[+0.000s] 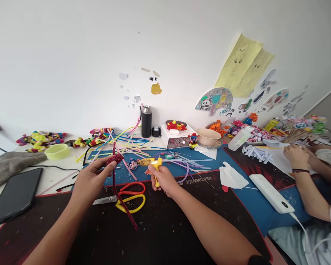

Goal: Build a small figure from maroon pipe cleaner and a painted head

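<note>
My left hand [95,178] is closed on a dark red fuzzy pipe-cleaner piece [116,159], pinched between thumb and fingers, with one long stem hanging down toward the mat. Wrapped round the handle of a yellow glue gun [156,166] is my right hand [162,180]; the gun's nozzle points left toward the red piece, apart from it. Scissors [131,197] with one red and one yellow handle loop lie on the black mat [99,235], partly crossed by the hanging stem. A small blue and pink figure [133,164] is just left of the nozzle.
Loose pipe cleaners [129,141], a black thermos [146,123], a beige bowl [209,137] and a white box [179,140] stand behind. At left are a tablet [15,195] and green bowl [57,151]. A white power bank [271,194] lies right, near another person's hands [295,158].
</note>
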`<state>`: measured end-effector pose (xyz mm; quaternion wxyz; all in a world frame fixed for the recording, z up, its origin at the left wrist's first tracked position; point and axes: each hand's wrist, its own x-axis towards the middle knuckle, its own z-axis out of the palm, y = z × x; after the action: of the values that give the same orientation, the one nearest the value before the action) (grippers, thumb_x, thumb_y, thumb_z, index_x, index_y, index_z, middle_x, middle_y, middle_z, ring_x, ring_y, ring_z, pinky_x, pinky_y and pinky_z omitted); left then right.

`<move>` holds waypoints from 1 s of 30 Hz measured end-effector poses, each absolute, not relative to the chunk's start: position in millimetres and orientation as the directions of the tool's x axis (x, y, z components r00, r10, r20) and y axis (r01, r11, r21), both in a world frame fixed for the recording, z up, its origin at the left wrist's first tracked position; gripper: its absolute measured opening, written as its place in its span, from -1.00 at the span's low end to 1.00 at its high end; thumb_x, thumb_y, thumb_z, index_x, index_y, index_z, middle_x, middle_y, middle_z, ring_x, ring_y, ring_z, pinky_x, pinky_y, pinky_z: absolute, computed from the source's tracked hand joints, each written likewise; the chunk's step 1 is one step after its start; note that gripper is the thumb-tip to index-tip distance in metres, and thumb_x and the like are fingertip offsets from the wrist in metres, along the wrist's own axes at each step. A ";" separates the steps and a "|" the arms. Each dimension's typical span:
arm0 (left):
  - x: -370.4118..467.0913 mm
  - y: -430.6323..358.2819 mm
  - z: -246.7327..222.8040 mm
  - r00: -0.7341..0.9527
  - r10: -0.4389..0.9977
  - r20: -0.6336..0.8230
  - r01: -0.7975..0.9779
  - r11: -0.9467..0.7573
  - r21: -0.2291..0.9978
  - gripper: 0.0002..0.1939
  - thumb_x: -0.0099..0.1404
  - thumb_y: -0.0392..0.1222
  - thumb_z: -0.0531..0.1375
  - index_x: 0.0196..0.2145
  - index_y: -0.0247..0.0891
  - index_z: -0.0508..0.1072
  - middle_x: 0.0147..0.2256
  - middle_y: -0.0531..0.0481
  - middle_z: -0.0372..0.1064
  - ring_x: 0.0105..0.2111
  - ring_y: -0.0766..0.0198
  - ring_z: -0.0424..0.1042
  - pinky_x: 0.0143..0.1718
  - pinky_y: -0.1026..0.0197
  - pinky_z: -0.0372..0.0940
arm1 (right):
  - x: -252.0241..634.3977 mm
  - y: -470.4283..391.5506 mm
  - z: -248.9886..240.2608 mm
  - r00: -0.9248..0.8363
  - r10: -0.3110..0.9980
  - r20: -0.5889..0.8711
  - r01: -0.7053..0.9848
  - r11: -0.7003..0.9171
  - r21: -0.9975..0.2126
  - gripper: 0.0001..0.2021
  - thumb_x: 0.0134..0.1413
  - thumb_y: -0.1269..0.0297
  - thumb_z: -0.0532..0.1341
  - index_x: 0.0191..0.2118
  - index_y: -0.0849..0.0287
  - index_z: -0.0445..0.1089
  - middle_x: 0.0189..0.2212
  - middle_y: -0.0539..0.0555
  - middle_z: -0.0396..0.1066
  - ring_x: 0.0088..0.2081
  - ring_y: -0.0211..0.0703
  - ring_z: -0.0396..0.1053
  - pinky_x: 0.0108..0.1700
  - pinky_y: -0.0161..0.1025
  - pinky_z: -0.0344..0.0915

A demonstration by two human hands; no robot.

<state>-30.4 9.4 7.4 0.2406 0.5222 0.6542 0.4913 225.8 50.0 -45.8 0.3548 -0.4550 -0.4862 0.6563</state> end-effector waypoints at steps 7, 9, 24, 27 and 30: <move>-33.4 13.5 4.4 -0.322 0.924 0.205 0.412 -0.058 0.909 -0.43 0.15 0.39 0.38 -0.14 -0.10 0.81 -0.21 -0.12 0.79 -0.16 -0.19 0.70 -0.13 0.01 0.53 | 239.1 41.2 -44.6 -0.317 0.886 -0.339 -0.023 -0.365 -0.931 -0.54 0.50 -0.18 0.29 -0.09 0.21 0.52 -0.64 -0.12 0.33 -0.67 -0.30 0.26 -0.63 -0.38 0.01; -34.1 14.8 2.8 -0.316 0.924 0.215 0.401 -0.076 0.913 -0.44 0.14 0.38 0.39 -0.16 -0.10 0.81 -0.23 -0.13 0.79 -0.18 -0.20 0.70 -0.18 0.01 0.53 | 243.5 40.7 -42.0 -0.318 0.872 -0.372 -0.002 -0.393 -0.919 -0.56 0.54 -0.14 0.26 -0.12 0.21 0.50 -0.63 -0.10 0.35 -0.67 -0.29 0.28 -0.64 -0.37 0.01; -35.2 25.4 -11.7 -0.269 0.947 0.174 0.279 -0.097 0.955 -0.32 0.08 0.47 0.40 -0.13 -0.14 0.84 -0.22 -0.17 0.79 -0.32 -0.13 0.66 -0.24 -0.02 0.53 | 252.3 52.8 -31.2 -0.341 0.803 -0.489 0.275 -0.413 -0.868 -0.47 0.71 -0.14 0.03 -0.11 0.22 0.46 -0.48 0.06 0.55 -0.59 -0.25 0.50 -0.63 -0.43 0.14; -36.0 27.4 -15.6 -0.259 0.950 0.173 0.254 -0.106 0.961 -0.35 0.07 0.46 0.44 -0.15 -0.12 0.84 -0.19 -0.17 0.80 -0.27 -0.14 0.67 -0.18 -0.02 0.53 | 256.9 51.5 -25.4 -0.324 0.819 -0.473 0.396 -0.336 -0.854 -0.50 0.72 -0.11 0.02 -0.14 0.19 0.41 -0.46 0.08 0.59 -0.60 -0.25 0.51 -0.62 -0.43 0.16; -36.5 28.6 -18.1 -0.253 0.953 0.167 0.223 -0.111 0.969 -0.37 0.06 0.44 0.47 -0.15 -0.11 0.84 -0.17 -0.17 0.81 -0.22 -0.17 0.68 -0.15 -0.02 0.53 | 265.2 52.5 -22.1 -0.293 0.843 -0.451 0.536 -0.246 -0.808 -0.49 0.66 -0.17 0.12 -0.22 0.17 0.40 -0.49 0.08 0.58 -0.63 -0.23 0.47 -0.61 -0.39 0.18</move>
<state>-36.5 28.6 -18.1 0.3361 0.5104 0.5759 0.5430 265.2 52.5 -22.1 0.1428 -0.5772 -0.5973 0.5383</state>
